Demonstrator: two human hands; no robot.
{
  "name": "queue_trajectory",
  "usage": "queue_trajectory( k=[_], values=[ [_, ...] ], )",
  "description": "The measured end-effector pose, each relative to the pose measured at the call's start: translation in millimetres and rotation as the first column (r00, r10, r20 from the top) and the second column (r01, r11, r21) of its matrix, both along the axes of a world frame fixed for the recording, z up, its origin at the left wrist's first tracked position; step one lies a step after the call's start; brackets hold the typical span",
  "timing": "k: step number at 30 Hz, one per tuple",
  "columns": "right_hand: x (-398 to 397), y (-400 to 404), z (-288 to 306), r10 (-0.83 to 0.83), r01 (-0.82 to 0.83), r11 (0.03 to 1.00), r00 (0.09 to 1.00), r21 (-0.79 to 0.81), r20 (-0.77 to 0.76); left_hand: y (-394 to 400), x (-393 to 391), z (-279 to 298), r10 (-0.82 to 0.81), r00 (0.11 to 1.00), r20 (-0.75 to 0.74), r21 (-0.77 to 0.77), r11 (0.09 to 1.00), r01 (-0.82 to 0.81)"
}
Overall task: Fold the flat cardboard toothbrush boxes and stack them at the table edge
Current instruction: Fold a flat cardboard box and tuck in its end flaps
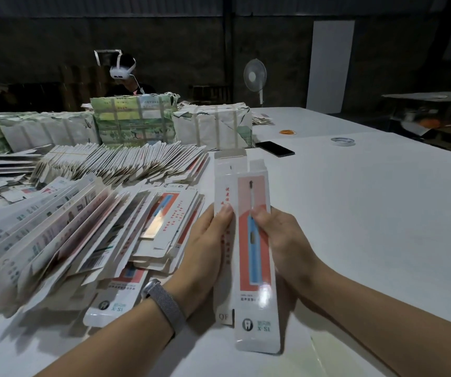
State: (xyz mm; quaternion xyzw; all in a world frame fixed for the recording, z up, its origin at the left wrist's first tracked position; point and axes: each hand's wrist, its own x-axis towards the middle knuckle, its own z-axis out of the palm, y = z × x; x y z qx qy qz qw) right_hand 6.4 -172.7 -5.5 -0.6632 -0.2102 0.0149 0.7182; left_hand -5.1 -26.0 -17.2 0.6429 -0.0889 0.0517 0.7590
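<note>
2 hands' fingers (223, 213) pinch toothbrush box (254, 257) sides, thumbs in front.

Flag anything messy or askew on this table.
The flat boxes left of the hands lie in a loose, fanned heap, several slanted and overlapping, not squared up. The held box looks intact. A phone and tape roll lie apart.

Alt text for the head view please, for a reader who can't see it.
Both hands, left hand and right hand, hold one long toothbrush box up over a white table, thumbs on its printed front. To the left lies a sprawling heap of flat boxes; behind it are wrapped bundles, a phone and a tape roll.
</note>
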Motion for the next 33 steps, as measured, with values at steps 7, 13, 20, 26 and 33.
queue_trajectory(
  k=[7,13,20,26,33],
  values=[
    [3,-6,0,-0.035,0.045,0.993,0.995,0.111,-0.094,-6,-5,1,-0.072,0.997,-0.024,-0.074,0.995,0.070],
    [5,-1,-1,-0.066,0.065,0.997,0.998,0.052,0.012,-12,-7,1,-0.069,0.995,0.065,0.008,0.998,0.069],
    [8,0,-3,-0.069,0.065,0.993,0.997,0.101,0.039,-20,-4,-5,-0.036,0.985,0.172,0.063,0.998,0.026],
    [6,5,-6,-0.052,0.047,0.991,0.998,0.126,0.033,-22,-5,-7,-0.043,0.982,0.186,0.098,0.995,0.025],
    [9,6,-9,-0.076,0.073,0.996,0.995,0.055,0.064,-17,-6,-2,-0.148,0.985,0.084,0.075,0.987,0.142]
  ],
)
